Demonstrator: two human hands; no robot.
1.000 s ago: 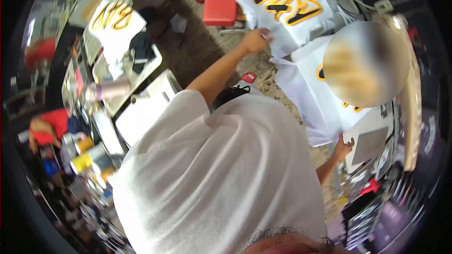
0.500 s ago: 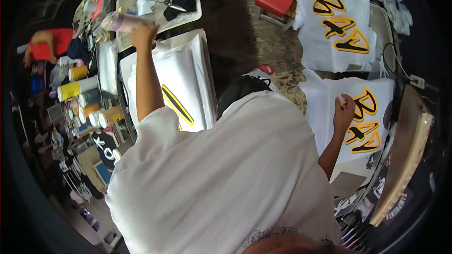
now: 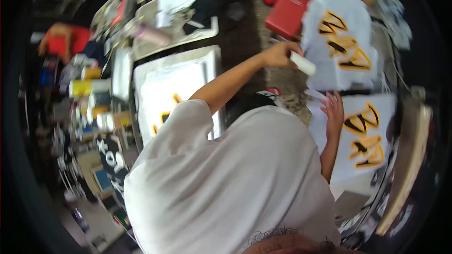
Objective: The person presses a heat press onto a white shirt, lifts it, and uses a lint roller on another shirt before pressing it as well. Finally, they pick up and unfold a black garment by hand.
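Note:
My left hand [image 3: 282,55] is closed around a short white cylinder [image 3: 302,63], blurred by motion. It reaches across the gap between the tables, toward the printed garments. My right hand [image 3: 332,109] has its fingers apart over the near edge of a white garment [image 3: 325,131] with black lettering outlined in yellow-orange. A white corner of cloth [image 3: 316,94] shows by its fingertips. Beyond lies a second white garment [image 3: 320,14] with matching letters. On the left, another white printed piece [image 3: 174,82] is stretched over a board, partly behind my left arm.
A pinkish bottle [image 3: 153,35] lies on the left table beside black cloth [image 3: 202,16]. A red box [image 3: 288,11] stands at the back. Jars and tubs [image 3: 89,87] crowd the far left, where a person in red [image 3: 68,42] is. A wooden board [image 3: 405,174] stands at right.
My left hand has left the pinkish bottle and swung right, now with the white cylinder in it. My right hand's curled fingers have spread. The whole view has shifted slightly.

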